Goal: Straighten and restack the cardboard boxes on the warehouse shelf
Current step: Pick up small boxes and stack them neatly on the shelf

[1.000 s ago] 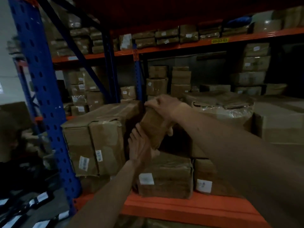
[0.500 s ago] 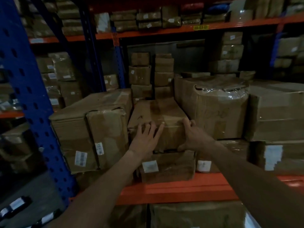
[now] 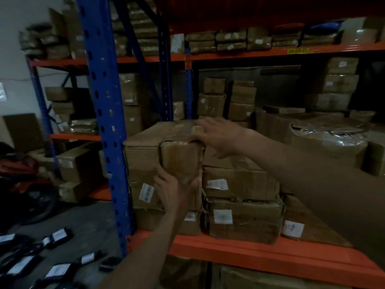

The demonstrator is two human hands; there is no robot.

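A taped cardboard box stands at the top of the left stack on the orange shelf. My left hand grips its lower front edge, fingers curled under the corner. My right hand lies over its top right edge, fingers spread across the tape. Beside it on the left sits a wider box with a barcode label. To the right two labelled boxes lie stacked one on the other, just below my right forearm.
A blue upright post stands close at the left of the stack. A large plastic-wrapped box sits at the right. More boxes fill the rear and upper shelves. Black labelled packets lie on the floor at lower left.
Both hands left the middle box, which now lies flat on the lower one, and shifted left onto the box at the top of the left stack. The view swung left too.
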